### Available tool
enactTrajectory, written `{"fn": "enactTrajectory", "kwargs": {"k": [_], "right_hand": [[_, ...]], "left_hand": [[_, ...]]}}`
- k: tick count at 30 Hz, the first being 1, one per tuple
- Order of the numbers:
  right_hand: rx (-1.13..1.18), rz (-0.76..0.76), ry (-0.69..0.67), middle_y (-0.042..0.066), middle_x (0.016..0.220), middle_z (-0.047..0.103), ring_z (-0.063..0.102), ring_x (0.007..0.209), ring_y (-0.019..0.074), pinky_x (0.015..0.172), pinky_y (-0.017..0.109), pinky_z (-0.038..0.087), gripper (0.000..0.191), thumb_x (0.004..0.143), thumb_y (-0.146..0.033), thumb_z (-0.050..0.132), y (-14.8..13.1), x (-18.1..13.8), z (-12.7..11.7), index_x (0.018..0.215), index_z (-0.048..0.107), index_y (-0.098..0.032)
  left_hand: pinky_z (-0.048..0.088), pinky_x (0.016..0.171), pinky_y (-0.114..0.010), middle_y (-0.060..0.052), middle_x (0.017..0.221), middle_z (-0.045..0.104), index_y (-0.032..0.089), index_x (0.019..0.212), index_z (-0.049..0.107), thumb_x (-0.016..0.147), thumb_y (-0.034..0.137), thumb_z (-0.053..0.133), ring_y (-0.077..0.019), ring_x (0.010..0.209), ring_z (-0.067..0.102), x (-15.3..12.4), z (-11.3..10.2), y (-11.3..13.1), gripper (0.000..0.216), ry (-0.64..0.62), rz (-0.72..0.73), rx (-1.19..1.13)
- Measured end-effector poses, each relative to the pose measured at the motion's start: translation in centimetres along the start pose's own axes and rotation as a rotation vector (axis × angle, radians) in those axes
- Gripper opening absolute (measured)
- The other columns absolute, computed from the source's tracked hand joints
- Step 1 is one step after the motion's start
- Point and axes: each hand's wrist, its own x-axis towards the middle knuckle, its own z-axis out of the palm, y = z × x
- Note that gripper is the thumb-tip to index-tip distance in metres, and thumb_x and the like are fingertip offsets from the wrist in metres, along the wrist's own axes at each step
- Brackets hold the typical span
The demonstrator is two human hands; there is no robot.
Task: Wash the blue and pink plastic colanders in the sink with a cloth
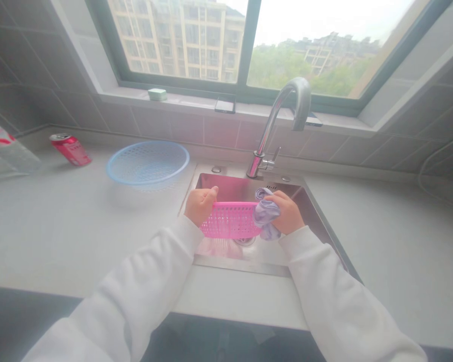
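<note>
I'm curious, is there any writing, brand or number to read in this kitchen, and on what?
Nothing reads clearly.
Red metal can lying on the grey counter: pale marks, too blurred to read.
Clear plastic package at far left: red label, blurred.
Steel sink, back rim: small dark stamp, too small to read.
Pink perforated plastic basket in the left hand, purple cloth in the right hand: no writing visible.

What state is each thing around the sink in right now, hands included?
left hand: fingers shut on the pink basket's left end
right hand: shut on the purple cloth
pink basket: held over the sink
purple cloth: bunched, against the basket's right end
faucet: no water seen running
blue colander: upright on the counter
red can: lying on its side
</note>
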Motion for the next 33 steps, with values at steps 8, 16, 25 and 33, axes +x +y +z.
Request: {"fn": "enactTrajectory", "kwargs": {"k": [8,16,25,33], "right_hand": [[0.166,-0.032,0.001,0.007,0.082,0.07,0.066,0.082,0.0217,0.079,0.035,0.059,0.012,0.086,-0.025,0.062,1.3,0.7,-1.4,0.083,0.073,-0.022],[0.094,-0.025,-0.065,0.005,0.082,0.07,0.064,0.078,0.0193,0.072,0.03,0.054,0.011,0.084,-0.025,0.066,1.3,0.4,-1.9,0.085,0.076,-0.022],[-0.325,-0.104,-0.033,0.007,0.084,0.072,0.064,0.079,0.0206,0.068,0.031,0.044,0.021,0.07,-0.021,0.071,-2.3,0.2,-0.4,0.088,0.081,-0.024],[-0.087,-0.03,-0.008,0.006,0.093,0.074,0.069,0.08,0.0202,0.07,0.031,0.051,0.026,0.072,-0.019,0.066,-1.3,0.1,-1.2,0.095,0.079,-0.024]], "left_hand": [[0.03,0.054,-0.034,0.0,0.043,0.032,0.025,0.041,0.033,0.091,0.048,0.042,-0.0146,0.047,0.032,0.8,-1.7,-1.3,0.055,0.209,-0.047,-0.235],[0.036,0.057,-0.033,0.0,0.045,0.041,0.025,0.045,0.041,0.099,0.057,0.039,-0.0158,0.049,0.041,1.6,-1.1,-2.4,0.063,0.216,-0.106,-0.112],[0.039,0.067,-0.033,-0.007,0.081,0.077,0.023,0.076,0.071,0.102,0.058,0.034,-0.0241,0.08,0.068,0.0,1.8,-0.2,0.057,-0.229,0.13,0.205],[0.024,0.057,-0.036,-0.002,0.045,0.041,0.025,0.043,0.037,0.102,0.059,0.037,-0.0174,0.049,0.042,-0.1,1.5,0.6,0.068,-0.05,-0.027,0.115]]}}
